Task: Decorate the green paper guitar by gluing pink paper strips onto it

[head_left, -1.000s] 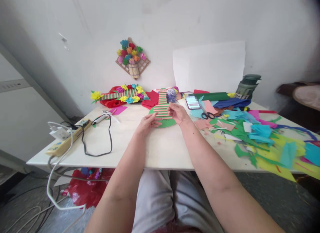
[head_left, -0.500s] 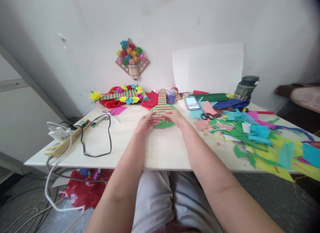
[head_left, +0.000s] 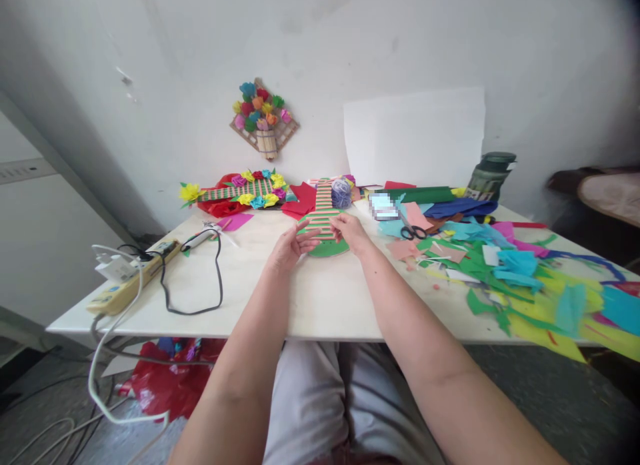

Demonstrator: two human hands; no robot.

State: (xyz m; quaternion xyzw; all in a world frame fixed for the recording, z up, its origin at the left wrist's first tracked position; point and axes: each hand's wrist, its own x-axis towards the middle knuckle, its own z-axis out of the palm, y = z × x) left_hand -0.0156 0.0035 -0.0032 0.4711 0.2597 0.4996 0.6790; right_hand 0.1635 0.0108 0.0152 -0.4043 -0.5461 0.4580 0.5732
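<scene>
A guitar-shaped craft piece with a round green base (head_left: 327,250) and a neck of pale sticks striped red and green (head_left: 324,197) lies on the table in front of me. My left hand (head_left: 290,247) is at the left edge of its round part, fingers stretched out toward the stripes, with nothing visible in them. On the opposite side, my right hand (head_left: 351,234) has its fingertips pinched together over the green base. Anything between those fingertips is too small or hidden to make out.
Purple yarn (head_left: 342,193) sits beside the neck. A flower-trimmed guitar craft (head_left: 257,187) lies at back left. Scissors (head_left: 414,232), paper scraps (head_left: 520,268) and a bottle (head_left: 490,175) are on the right. A power strip (head_left: 131,282) with looping cables lies left.
My hands have drawn slightly apart. The right fingertips have moved right, away from the left ones, and the left fingers look more stretched out. The craft piece stays in place.
</scene>
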